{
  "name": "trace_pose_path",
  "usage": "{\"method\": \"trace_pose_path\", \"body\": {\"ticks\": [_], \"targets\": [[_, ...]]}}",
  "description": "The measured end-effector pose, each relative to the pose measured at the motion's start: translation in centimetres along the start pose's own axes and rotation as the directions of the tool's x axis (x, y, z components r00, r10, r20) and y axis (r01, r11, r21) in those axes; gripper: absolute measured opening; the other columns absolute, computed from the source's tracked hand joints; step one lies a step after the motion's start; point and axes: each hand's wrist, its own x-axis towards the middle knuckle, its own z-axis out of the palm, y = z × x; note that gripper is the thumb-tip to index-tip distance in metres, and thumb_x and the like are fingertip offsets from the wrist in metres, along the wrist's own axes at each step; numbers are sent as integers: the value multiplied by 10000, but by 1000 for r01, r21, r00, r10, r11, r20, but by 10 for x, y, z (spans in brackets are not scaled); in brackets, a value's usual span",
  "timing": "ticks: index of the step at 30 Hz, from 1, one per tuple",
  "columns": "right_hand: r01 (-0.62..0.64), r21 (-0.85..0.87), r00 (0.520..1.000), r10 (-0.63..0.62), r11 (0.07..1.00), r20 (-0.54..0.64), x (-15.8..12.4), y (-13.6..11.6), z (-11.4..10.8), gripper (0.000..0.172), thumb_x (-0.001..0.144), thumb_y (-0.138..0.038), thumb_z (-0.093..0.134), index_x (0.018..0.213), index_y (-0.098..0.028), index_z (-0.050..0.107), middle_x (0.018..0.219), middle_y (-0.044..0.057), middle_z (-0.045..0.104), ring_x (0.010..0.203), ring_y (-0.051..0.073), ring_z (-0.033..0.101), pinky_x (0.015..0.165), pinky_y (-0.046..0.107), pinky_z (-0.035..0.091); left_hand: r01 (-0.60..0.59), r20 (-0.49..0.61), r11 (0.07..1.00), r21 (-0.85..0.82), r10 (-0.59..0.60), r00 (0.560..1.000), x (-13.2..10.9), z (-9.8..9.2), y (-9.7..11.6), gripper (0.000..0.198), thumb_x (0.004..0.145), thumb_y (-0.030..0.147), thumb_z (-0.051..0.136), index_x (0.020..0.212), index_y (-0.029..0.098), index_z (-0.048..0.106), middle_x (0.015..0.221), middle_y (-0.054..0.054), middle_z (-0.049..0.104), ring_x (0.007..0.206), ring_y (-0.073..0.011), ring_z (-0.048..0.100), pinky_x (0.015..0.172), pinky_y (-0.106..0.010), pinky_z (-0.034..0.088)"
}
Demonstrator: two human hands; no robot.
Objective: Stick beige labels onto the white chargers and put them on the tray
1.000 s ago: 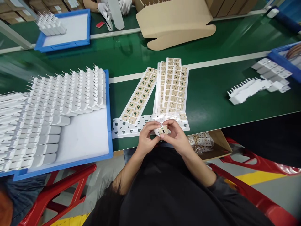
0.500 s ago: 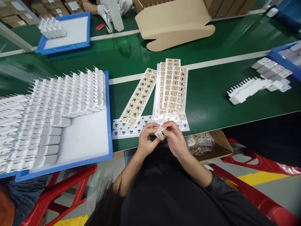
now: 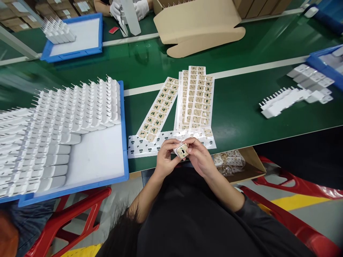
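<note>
Between my two hands is a white power adapter [image 3: 176, 151], its end face turned up toward me. A tan sticker [image 3: 181, 154] with dark cut-outs covers that face. My left hand [image 3: 165, 159] is closed around the adapter's left side. My right hand [image 3: 200, 157] pinches at its right edge; whether the fingertips grip the sticker or only the housing, I cannot tell. Just behind the hands lies a mostly peeled white backing sheet [image 3: 144, 150]. Sheets of the same tan stickers, one slanted sheet [image 3: 160, 107] and a fanned stack [image 3: 198, 96], lie beyond it on the green table.
A blue tray [image 3: 124, 142] at left holds rows of white adapters, pins up. More adapters [image 3: 284, 101] lie at right near another blue tray [image 3: 329, 71]. An open carton [image 3: 257, 166] sits below the table edge. Across the table, gloved hands [image 3: 141, 9] work beside a cardboard box [image 3: 198, 28].
The adapter has shifted slightly left and turned, so its stickered face shows more fully. My right fingers have moved a little along its right edge. The sheets have stayed put.
</note>
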Motion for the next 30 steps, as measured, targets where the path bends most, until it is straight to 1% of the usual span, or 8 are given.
{"method": "trace_pose_path", "body": {"ticks": [5,10,15,19,23,27,29,30], "targets": [[141,-131,990,-140,981,23,0,7,0,411,734,-405,821,1053,-265,605,942,13,575,869,178,562,725,298,515,45,-20,997,-58,-46,999,2,1,-1,345,833,271,824,1133,272,653,1134,-62,651,1099,-199,687,836,-308,597],[130,-196,991,-134,972,-6,0,9,4,400,719,-377,819,995,-264,552,866,-19,508,779,155,510,671,273,477,0,6,999,45,-1,1000,-2,1,-2,270,881,233,758,1130,273,662,1152,-72,664,1101,-211,684,861,-352,598],[153,-203,974,-182,967,-132,3,10,2,201,803,-373,732,853,-250,581,798,-23,524,724,148,500,639,268,457,-20,53,992,128,13,999,-4,1,-1,275,871,197,756,1120,276,668,1148,-66,683,1089,-211,696,886,-373,603],[212,-326,968,-245,921,-63,5,-2,-11,175,906,-405,677,838,-244,663,813,3,602,729,155,563,628,284,484,5,48,995,100,-10,999,-4,3,0,292,861,213,765,1133,265,671,1147,-78,689,1090,-216,694,818,-328,599],[367,-551,910,-411,750,46,2,-15,-22,89,919,-346,702,931,-259,719,897,43,675,816,192,635,666,327,540,10,54,994,105,-16,998,-3,3,0,309,849,199,773,1137,254,673,1142,-84,698,1089,-221,694,899,-374,580],[535,-743,746,-637,402,192,-1,-15,-25,59,914,-221,689,938,-269,713,872,53,704,759,198,635,650,354,533,18,30,996,83,-21,999,-3,3,0,353,827,171,793,1147,258,672,1141,-75,699,1104,-216,690,930,-376,570],[603,-749,692,-647,273,321,-5,-13,-25,83,909,-197,682,930,-274,703,850,51,714,757,206,645,665,364,539,32,22,997,69,-33,999,-3,3,-1,362,833,184,792,1164,260,667,1154,-79,694,1117,-218,687,946,-382,570],[637,-728,686,-615,251,388,-9,-12,-25,83,913,-196,675,930,-274,696,845,49,717,758,206,651,669,362,543,41,20,997,64,-42,999,-4,3,-1,358,840,200,789,1171,258,665,1162,-84,690,1124,-220,686,949,-386,572]]}}
